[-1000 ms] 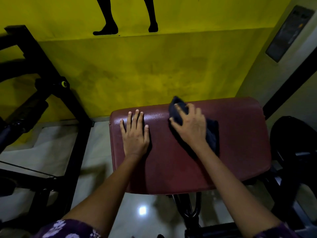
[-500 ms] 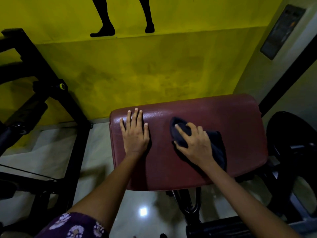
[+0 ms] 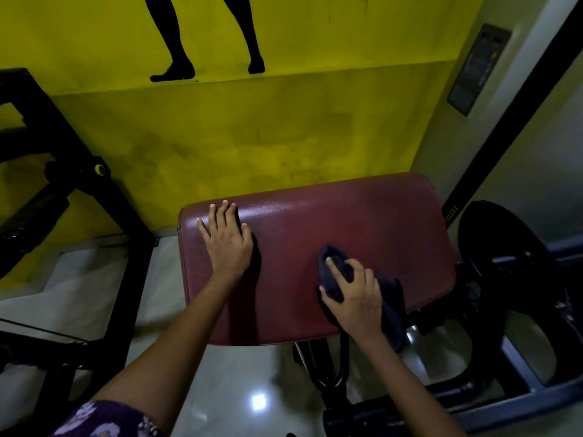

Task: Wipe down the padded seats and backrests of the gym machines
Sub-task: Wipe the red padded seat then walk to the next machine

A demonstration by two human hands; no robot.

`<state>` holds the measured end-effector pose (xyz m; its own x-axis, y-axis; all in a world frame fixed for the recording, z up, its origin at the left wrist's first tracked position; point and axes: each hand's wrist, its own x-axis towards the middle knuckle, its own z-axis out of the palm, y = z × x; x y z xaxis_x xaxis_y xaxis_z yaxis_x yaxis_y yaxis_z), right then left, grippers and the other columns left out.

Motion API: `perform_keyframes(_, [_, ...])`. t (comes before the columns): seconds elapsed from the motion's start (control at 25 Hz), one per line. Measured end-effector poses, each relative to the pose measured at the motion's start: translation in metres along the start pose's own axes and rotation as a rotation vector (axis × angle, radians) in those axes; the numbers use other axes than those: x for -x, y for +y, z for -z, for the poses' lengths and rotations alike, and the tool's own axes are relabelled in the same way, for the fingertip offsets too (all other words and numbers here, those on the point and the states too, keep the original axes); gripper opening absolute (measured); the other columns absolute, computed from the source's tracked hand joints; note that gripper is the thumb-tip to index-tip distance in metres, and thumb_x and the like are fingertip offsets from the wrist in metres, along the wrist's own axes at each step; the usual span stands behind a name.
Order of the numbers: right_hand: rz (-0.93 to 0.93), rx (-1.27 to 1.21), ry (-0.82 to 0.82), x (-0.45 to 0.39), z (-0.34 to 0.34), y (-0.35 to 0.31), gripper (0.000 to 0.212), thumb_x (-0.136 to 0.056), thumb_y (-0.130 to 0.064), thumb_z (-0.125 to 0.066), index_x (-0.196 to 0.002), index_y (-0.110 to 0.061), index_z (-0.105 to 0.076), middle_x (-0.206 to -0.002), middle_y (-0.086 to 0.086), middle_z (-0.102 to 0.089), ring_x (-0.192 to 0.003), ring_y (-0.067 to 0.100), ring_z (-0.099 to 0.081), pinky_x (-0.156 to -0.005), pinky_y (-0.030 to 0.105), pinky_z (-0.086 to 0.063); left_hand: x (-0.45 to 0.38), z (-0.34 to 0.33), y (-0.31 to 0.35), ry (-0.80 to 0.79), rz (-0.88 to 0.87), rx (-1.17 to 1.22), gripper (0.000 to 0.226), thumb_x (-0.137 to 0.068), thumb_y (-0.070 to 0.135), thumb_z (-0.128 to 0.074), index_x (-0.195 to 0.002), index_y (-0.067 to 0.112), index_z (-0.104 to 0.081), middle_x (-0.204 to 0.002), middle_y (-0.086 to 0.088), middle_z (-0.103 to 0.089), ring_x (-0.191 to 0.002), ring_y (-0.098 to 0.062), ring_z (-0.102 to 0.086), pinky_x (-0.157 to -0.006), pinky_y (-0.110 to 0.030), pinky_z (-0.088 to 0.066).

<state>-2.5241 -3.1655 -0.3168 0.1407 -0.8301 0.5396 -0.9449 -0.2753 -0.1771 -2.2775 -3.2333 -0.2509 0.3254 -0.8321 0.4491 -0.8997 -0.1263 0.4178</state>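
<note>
Mid-wipe: your right hand (image 3: 355,298) pressed the dark cloth (image 3: 391,304) on the maroon seat pad (image 3: 362,222), fingers curled over it; left hand (image 3: 225,244) lay flat, bracing. Next, probably the unwiped far right.

Yellow wall (image 3: 252,137), glossy pale floor (image 3: 239,383), black frame (image 3: 126,279)

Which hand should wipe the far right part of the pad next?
Right. The right hand already presses the dark cloth on the maroon pad, on that side. The left hand lies flat near the left edge, without a cloth.
</note>
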Motion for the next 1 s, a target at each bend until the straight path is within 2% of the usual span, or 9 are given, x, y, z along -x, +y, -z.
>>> perform_keyframes(0.08, [-0.099,-0.021,0.003,0.008,-0.002,-0.012,0.057,-0.082,-0.049,-0.051,-0.135,-0.026,-0.052,-0.118,0.011,-0.053,-0.084,0.029,-0.050,-0.066,0.038,-0.047,-0.001,-0.005,0.024,-0.025,0.051,0.055,0.058,-0.086,0.036,-0.040,-0.135,0.004,-0.044,-0.148,-0.013,-0.035,-0.144,-0.029,-0.017,-0.114,-0.054,0.000])
perform_keyframes(0.24, [0.507,0.026,-0.050,0.015,0.003,0.042,0.067,-0.078,-0.051,-0.053,-0.139,-0.025,-0.041,-0.121,0.009,-0.045,-0.083,0.027,-0.048,-0.061,0.038,-0.048,0.015,-0.027,0.063,-0.067,-0.085,-0.007,0.063,-0.090,0.044,-0.036,-0.142,0.009,-0.039,-0.152,-0.008,-0.032,-0.145,-0.029,-0.017,-0.113,-0.055,0.003])
perform_keyframes(0.28, [0.471,0.025,-0.033,0.010,0.006,0.059,0.064,-0.080,-0.050,-0.054,-0.138,-0.025,-0.042,-0.121,0.009,-0.045,-0.083,0.028,-0.049,-0.062,0.039,-0.048,0.017,-0.032,0.066,-0.054,-0.092,-0.039,0.064,-0.090,0.046,-0.032,-0.143,0.010,-0.039,-0.152,-0.007,-0.033,-0.145,-0.029,-0.017,-0.113,-0.056,0.003])
perform_keyframes(0.44, [-0.204,0.003,0.049,0.003,0.007,0.052,0.054,-0.086,-0.050,-0.046,-0.134,-0.024,-0.053,-0.115,0.012,-0.054,-0.087,0.029,-0.052,-0.068,0.037,-0.048,0.016,-0.041,0.067,0.009,-0.077,-0.097,0.063,-0.091,0.046,-0.029,-0.142,0.012,-0.040,-0.150,-0.007,-0.035,-0.143,-0.029,-0.021,-0.113,-0.059,-0.002])
perform_keyframes(0.48, [-0.206,0.002,0.038,0.003,0.006,0.043,0.055,-0.086,-0.050,-0.045,-0.133,-0.024,-0.054,-0.115,0.013,-0.055,-0.087,0.029,-0.052,-0.068,0.037,-0.048,0.017,-0.042,0.067,0.019,-0.078,-0.097,0.062,-0.091,0.046,-0.030,-0.142,0.012,-0.041,-0.150,-0.007,-0.036,-0.143,-0.028,-0.022,-0.113,-0.059,-0.004])
perform_keyframes(0.64, [0.345,0.010,0.013,-0.025,0.009,0.073,0.054,-0.086,-0.049,-0.051,-0.133,-0.023,-0.050,-0.116,0.012,-0.052,-0.081,0.031,-0.054,-0.064,0.037,-0.046,0.019,-0.043,0.066,0.023,-0.065,-0.083,0.061,-0.093,0.046,-0.029,-0.143,0.013,-0.040,-0.152,-0.004,-0.034,-0.145,-0.024,-0.018,-0.114,-0.056,-0.002])
perform_keyframes(0.84, [-0.319,-0.014,0.125,-0.083,0.008,0.058,0.053,-0.087,-0.053,-0.044,-0.129,-0.025,-0.057,-0.115,0.013,-0.055,-0.091,0.032,-0.053,-0.069,0.039,-0.048,0.020,-0.045,0.066,0.038,-0.047,-0.081,0.060,-0.093,0.046,-0.030,-0.143,0.014,-0.041,-0.152,-0.004,-0.034,-0.145,-0.023,-0.018,-0.115,-0.055,-0.001])
perform_keyframes(0.88, [-0.274,-0.014,0.122,-0.089,0.007,0.045,0.054,-0.086,-0.053,-0.043,-0.130,-0.024,-0.057,-0.115,0.013,-0.055,-0.091,0.032,-0.053,-0.069,0.039,-0.047,0.020,-0.045,0.066,0.042,-0.047,-0.078,0.060,-0.093,0.045,-0.031,-0.142,0.014,-0.041,-0.152,-0.004,-0.034,-0.144,-0.023,-0.019,-0.115,-0.055,-0.001])
perform_keyframes(1.0, [0.219,0.011,0.086,-0.107,0.003,0.047,0.053,-0.086,-0.051,-0.047,-0.129,-0.022,-0.058,-0.115,0.014,-0.058,-0.085,0.031,-0.054,-0.065,0.037,-0.047,0.019,-0.045,0.065,0.052,-0.054,-0.081,0.059,-0.092,0.045,-0.032,-0.142,0.014,-0.042,-0.151,-0.004,-0.036,-0.144,-0.023,-0.020,-0.115,-0.055,-0.003])
